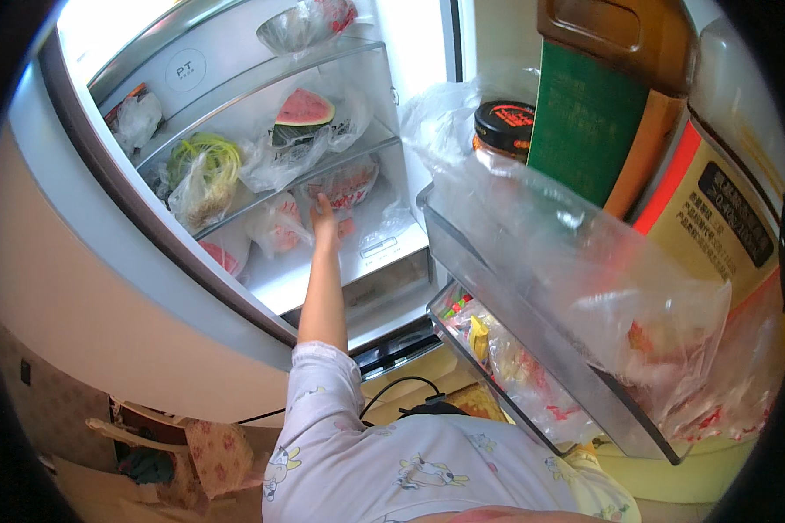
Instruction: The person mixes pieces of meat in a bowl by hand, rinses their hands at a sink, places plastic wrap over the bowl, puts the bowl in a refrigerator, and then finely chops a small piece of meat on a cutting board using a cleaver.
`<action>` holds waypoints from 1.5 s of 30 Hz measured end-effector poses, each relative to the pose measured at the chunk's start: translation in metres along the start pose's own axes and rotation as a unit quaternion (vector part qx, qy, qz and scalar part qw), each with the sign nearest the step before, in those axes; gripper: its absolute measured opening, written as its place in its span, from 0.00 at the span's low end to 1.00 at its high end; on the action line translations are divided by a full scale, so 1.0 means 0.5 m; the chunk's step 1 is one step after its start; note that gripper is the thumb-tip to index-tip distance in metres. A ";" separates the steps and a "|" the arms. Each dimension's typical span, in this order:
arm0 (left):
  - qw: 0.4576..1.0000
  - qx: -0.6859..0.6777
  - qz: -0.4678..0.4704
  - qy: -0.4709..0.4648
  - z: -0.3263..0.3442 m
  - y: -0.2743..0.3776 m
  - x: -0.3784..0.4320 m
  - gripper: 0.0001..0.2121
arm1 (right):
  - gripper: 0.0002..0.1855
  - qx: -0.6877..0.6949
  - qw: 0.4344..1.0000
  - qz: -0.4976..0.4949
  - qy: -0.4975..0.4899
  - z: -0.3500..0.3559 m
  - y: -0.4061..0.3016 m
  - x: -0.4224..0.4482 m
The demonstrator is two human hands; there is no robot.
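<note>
My left hand [325, 216] reaches into an open refrigerator, its arm stretched over the lower shelf [271, 287]. The fingertips are at the near edge of a clear plastic bag with red print [347, 186], whose contents are unclear. Whether the fingers grip it is not plain. Beside the hand on the left lies another plastic bag with pinkish contents [278, 222], and farther left a bag with something red [226, 255]. On the glass shelf above are a bag of leafy green vegetables [206, 163] and a cut watermelon wedge [304, 111] in plastic. My right hand is out of view.
A plastic-wrapped metal bowl [294, 29] stands on the top shelf. The open door's clear bin [471, 248] juts out on the right, holding a black-lidded jar [504, 127] and large bottles [589, 124]. Below it, another door bin [481, 379] holds bagged packets. A drawer [389, 287] sits under the lower shelf.
</note>
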State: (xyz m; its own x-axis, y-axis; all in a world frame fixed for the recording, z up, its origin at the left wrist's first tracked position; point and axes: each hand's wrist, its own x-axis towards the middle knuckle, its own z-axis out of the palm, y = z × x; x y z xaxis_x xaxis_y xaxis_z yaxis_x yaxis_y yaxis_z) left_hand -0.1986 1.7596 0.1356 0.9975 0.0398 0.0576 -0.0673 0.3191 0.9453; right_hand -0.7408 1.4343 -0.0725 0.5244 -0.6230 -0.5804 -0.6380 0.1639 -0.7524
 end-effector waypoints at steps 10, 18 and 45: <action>0.886 0.301 0.014 -0.352 -0.169 0.021 -0.460 0.14 | 0.15 -0.016 1.000 -0.018 -0.004 0.100 0.007 -0.066; 0.892 0.316 0.008 -0.322 -0.445 0.027 -0.610 0.15 | 0.15 -0.041 0.998 -0.041 -0.017 0.234 0.006 -0.185; 0.963 0.255 -0.081 -0.023 -0.915 0.050 -0.780 0.16 | 0.16 -0.063 0.974 -0.125 -0.179 0.855 -0.199 -0.197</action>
State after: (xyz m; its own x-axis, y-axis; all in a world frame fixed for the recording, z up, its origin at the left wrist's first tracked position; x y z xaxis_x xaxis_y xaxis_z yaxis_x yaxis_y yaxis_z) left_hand -0.5983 2.1850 -0.0101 0.9948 -0.0164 -0.1001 0.0952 -0.1897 0.9772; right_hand -0.4881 1.8064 -0.0737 0.8211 -0.3203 -0.4725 -0.5173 -0.0677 -0.8531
